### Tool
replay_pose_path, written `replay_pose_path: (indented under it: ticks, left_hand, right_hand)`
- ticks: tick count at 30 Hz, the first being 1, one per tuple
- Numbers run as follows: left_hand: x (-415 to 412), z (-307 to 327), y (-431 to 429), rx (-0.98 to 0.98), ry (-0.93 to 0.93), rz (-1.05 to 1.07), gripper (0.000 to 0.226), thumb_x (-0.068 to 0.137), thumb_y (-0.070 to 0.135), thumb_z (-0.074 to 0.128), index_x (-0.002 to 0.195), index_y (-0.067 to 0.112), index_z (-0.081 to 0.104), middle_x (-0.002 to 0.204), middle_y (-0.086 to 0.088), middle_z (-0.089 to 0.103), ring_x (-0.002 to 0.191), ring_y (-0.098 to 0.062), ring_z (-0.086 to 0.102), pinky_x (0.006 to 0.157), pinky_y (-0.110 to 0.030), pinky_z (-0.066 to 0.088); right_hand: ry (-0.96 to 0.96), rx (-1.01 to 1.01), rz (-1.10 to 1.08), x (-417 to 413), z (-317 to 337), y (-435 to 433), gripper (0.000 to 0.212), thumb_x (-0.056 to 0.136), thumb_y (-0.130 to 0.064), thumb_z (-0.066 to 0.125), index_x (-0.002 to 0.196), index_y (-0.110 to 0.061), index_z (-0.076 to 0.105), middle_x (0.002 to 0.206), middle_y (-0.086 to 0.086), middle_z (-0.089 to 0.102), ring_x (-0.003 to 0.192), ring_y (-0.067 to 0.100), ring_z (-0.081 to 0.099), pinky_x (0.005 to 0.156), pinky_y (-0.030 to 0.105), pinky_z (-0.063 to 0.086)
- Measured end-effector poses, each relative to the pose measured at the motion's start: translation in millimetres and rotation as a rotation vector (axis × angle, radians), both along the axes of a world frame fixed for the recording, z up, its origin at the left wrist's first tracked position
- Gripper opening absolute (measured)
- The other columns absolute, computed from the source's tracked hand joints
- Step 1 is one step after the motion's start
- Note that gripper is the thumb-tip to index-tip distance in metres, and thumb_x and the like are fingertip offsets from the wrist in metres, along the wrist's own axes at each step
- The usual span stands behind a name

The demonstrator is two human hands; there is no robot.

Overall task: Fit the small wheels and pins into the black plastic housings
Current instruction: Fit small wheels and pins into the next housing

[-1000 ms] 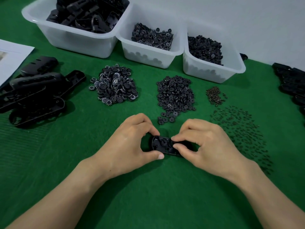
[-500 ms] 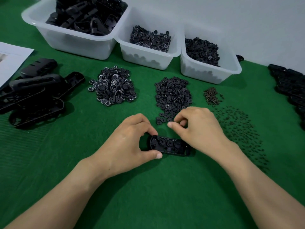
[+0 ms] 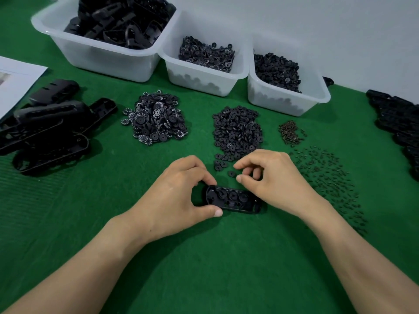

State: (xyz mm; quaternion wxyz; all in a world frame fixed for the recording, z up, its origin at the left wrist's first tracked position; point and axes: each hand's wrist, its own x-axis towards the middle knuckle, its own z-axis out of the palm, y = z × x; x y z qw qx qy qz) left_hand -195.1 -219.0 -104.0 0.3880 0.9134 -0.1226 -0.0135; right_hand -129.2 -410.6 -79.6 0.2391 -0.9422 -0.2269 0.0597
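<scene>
Surface: green mat [image 3: 204,264].
Bins [image 3: 127,64]: three, white.
Loose piles [image 3: 238,130]: four.
Housing [image 3: 233,199]: one, on mat, centre.
Left hand [image 3: 174,196]: grips housing's left end.
Right hand [image 3: 276,177]: fingers curled; contents cannot be told.

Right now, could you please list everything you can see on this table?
mat: one, green, covering the table
bins: three, translucent white, back row, holding black parts
paper sheet: one, white, left edge
loose housings: pile, black, left
marked wheels: pile, black with white marks, centre-left
plain wheels: pile, black, centre
brown parts: small heap, brownish, right of the plain wheels
pins: scatter, dark, right
stacked parts: several, black, right edge
housing: one, black, front centre
left hand: one, pinching the housing's left end
right hand: one, fingers curled, beside the plain wheels
</scene>
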Motion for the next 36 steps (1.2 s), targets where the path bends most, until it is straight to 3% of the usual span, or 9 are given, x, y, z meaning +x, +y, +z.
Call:
replay_pose_path:
  ticks: [5, 11, 17, 23, 27, 31, 36]
  left_hand:
    - [-0.6, 0.2, -0.2, 0.003, -0.001, 0.0, 0.04, 0.064, 0.046, 0.075, 0.096, 0.027, 0.061, 0.098, 0.017, 0.046, 0.094, 0.005, 0.042, 0.08, -0.006, 0.032]
    - [-0.7, -0.6, 0.0, 0.004, -0.001, -0.001, 0.039, 0.064, 0.047, 0.074, 0.096, 0.028, 0.061, 0.098, 0.018, 0.046, 0.093, 0.006, 0.042, 0.08, -0.006, 0.033]
    - [-0.5, -1.4, 0.4, 0.005, -0.005, -0.001, 0.039, 0.063, 0.047, 0.073, 0.095, 0.028, 0.061, 0.098, 0.018, 0.046, 0.092, 0.007, 0.041, 0.078, -0.004, 0.032]
    - [-0.7, -2.0, 0.6, 0.003, -0.008, 0.0, 0.038, 0.064, 0.047, 0.074, 0.095, 0.028, 0.062, 0.098, 0.018, 0.046, 0.094, 0.006, 0.042, 0.078, -0.004, 0.033]
    - [-0.7, -2.9, 0.9, 0.004, -0.007, 0.004, 0.039, 0.064, 0.047, 0.073, 0.095, 0.028, 0.062, 0.098, 0.018, 0.047, 0.094, 0.008, 0.042, 0.078, -0.005, 0.033]
    - [-0.3, -2.1, 1.1, 0.005, 0.002, -0.006, 0.039, 0.063, 0.049, 0.072, 0.095, 0.029, 0.062, 0.098, 0.018, 0.048, 0.094, 0.006, 0.042, 0.078, -0.003, 0.032]
    - [-1.0, 0.1, 1.0, 0.008, 0.005, -0.022, 0.039, 0.062, 0.048, 0.073, 0.096, 0.032, 0.063, 0.098, 0.017, 0.049, 0.094, 0.003, 0.045, 0.081, -0.01, 0.036]
  right_hand:
    - [-0.016, -0.002, 0.065, 2.3, 0.1, 7.6, 0.01, 0.077, -0.017, 0.071, 0.085, -0.021, 0.07, 0.074, -0.013, 0.056, 0.059, -0.002, 0.047, 0.066, 0.025, 0.046]
    - [0.037, 0.091, 0.104, -8.9, 10.8, -10.1, 0.011, 0.075, -0.014, 0.073, 0.079, -0.025, 0.07, 0.074, -0.012, 0.06, 0.066, 0.004, 0.053, 0.06, 0.013, 0.042]
    - [-0.003, 0.03, 0.159, -26.2, 12.2, -17.2, 0.01, 0.076, -0.017, 0.072, 0.083, -0.024, 0.073, 0.081, -0.011, 0.063, 0.073, 0.006, 0.058, 0.069, 0.036, 0.051]
    - [-0.083, 0.024, 0.183, -31.3, 9.9, -20.0, 0.012, 0.076, -0.018, 0.073, 0.087, -0.022, 0.075, 0.082, -0.009, 0.063, 0.072, 0.012, 0.061, 0.066, 0.04, 0.052]
    - [-0.104, 0.024, 0.182, -32.6, 7.3, -20.4, 0.014, 0.077, -0.017, 0.073, 0.09, -0.02, 0.075, 0.082, -0.008, 0.064, 0.07, 0.012, 0.061, 0.065, 0.039, 0.052]
    - [-0.042, 0.115, 0.117, -32.9, 7.8, -27.0, 0.027, 0.077, -0.011, 0.071, 0.1, -0.025, 0.07, 0.083, -0.015, 0.064, 0.072, 0.007, 0.059, 0.067, 0.021, 0.049]
    - [-0.083, 0.299, -0.064, -31.9, 10.6, -45.1, 0.023, 0.083, -0.002, 0.063, 0.088, -0.024, 0.069, 0.087, -0.014, 0.065, 0.077, 0.004, 0.059, 0.067, 0.016, 0.048]
